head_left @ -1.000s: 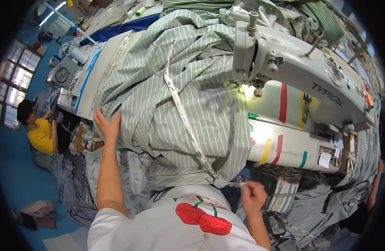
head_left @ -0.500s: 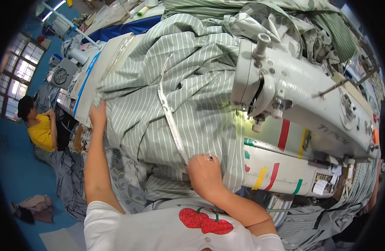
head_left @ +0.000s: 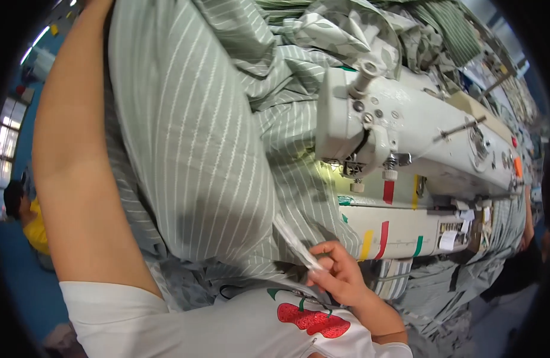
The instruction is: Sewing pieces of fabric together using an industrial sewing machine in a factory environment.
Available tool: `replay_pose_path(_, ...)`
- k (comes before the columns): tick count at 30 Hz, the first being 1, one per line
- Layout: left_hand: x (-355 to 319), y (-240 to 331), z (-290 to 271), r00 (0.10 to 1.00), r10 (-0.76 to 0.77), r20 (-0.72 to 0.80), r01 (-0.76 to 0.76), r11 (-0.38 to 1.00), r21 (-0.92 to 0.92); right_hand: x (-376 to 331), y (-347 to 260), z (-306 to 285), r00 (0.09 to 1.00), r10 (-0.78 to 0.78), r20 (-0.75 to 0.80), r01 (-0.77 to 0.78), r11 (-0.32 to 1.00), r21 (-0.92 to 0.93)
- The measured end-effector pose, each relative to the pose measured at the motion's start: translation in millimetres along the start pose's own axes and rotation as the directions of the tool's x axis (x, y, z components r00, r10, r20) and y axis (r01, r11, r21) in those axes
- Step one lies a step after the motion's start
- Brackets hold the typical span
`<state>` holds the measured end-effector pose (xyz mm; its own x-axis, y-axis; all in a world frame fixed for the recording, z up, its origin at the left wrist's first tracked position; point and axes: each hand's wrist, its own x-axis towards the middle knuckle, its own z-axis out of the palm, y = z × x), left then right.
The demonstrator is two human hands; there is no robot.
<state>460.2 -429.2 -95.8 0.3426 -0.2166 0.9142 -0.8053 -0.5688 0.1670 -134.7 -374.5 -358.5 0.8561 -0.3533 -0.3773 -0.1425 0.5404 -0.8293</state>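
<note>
A large grey-green fabric with white stripes rises in a tall fold on my left and drops toward my lap. My left forearm runs up beside that fold to the top edge; the hand itself is out of the picture. Low in the middle, my right hand pinches the near end of a narrow white strip between thumb and fingers. The strip's far end disappears behind the raised fold. More of the cloth lies by the needle area of a white sewing machine, whose lamp is lit.
On the machine bed are red, yellow and green tape marks. Patterned and striped cloth is heaped behind the machine, with more fabric hanging at the right. A person in a yellow top is at the far left.
My left arm has swung up past the top edge, and the striped cloth has risen into a tall fold. My right hand has moved right, lifting the white strip's end off the cloth.
</note>
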Motion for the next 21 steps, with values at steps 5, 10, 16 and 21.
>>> replay_pose_path(5, -82.5, -91.6, 48.4, 0.877, -0.164, 0.452, 0.069, 0.973, 0.219, -43.6, 45.9, -24.1, 0.996, -0.005, -0.092, 0.002, 0.999, -0.034)
replay_pose_path(10, -271.0, -63.3, -59.8, 0.499, -0.112, 0.859, 0.199, 0.98, 0.013, -54.7, 92.8, -30.1, 0.834, 0.177, -0.523, -0.21, 0.978, -0.005)
replay_pose_path(16, -417.7, -50.7, -229.4, 0.482, -0.335, 0.81, 0.111, 0.94, 0.323, -5.2, 123.7, -17.0, 0.953, 0.03, -0.301, -0.12, 0.951, -0.285)
replay_pose_path(21, -425.3, -109.6, -188.7, 0.532, -0.378, 0.758, 0.271, 0.924, 0.27, 4.8, 122.0, 14.3, 0.973, 0.145, -0.178, -0.181, 0.961, -0.21)
